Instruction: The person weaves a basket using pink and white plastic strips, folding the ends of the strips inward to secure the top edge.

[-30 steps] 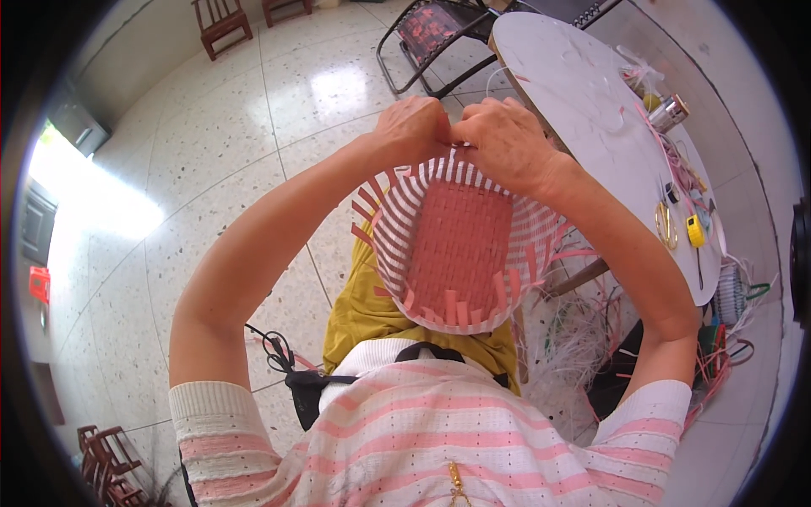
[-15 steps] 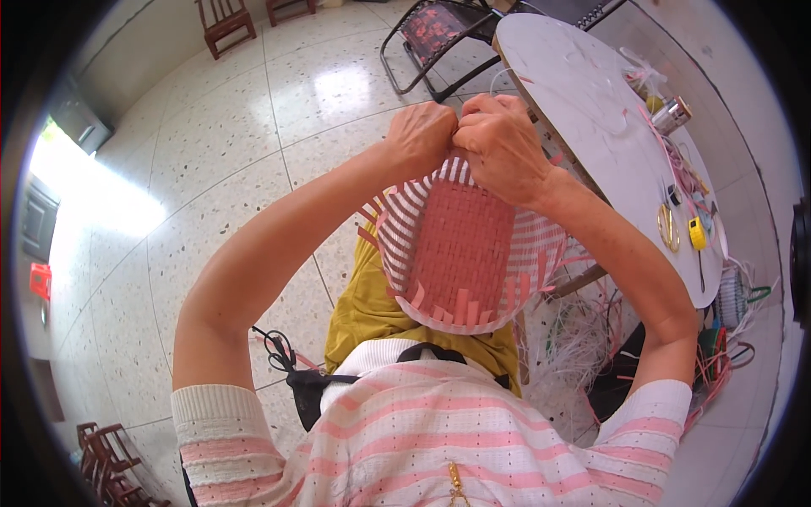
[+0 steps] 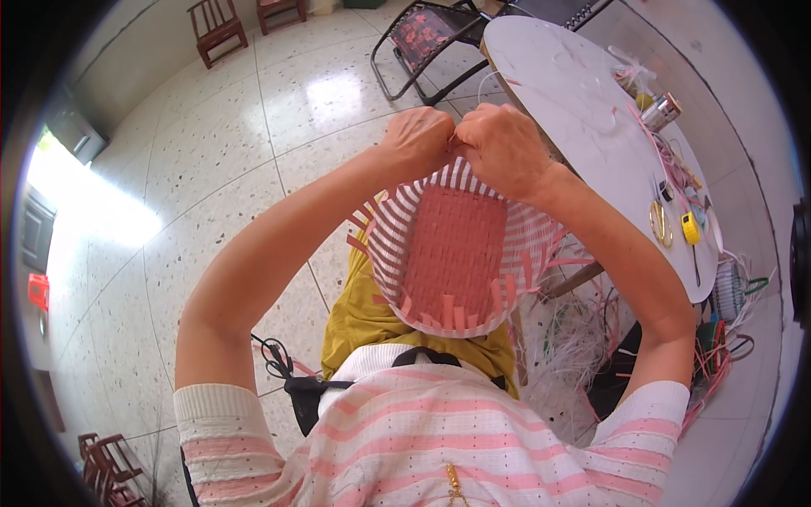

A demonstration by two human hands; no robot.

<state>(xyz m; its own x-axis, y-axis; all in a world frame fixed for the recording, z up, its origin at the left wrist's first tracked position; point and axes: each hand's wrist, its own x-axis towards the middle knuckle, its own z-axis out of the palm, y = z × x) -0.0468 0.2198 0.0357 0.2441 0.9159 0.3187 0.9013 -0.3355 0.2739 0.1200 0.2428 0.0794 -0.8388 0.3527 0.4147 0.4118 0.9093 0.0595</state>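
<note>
Basket, half woven in pink and white strips, rests on the person's lap. Left hand and right hand both pinch its rim at 12 o'clock. Round white table stands at 2 o'clock.

Place: home room used as a weaving workshop | floor: pale terrazzo tiles | upper left: wooden chairs | top: folding chair | right: round white counter with scissors, loose plastic strips below
</note>
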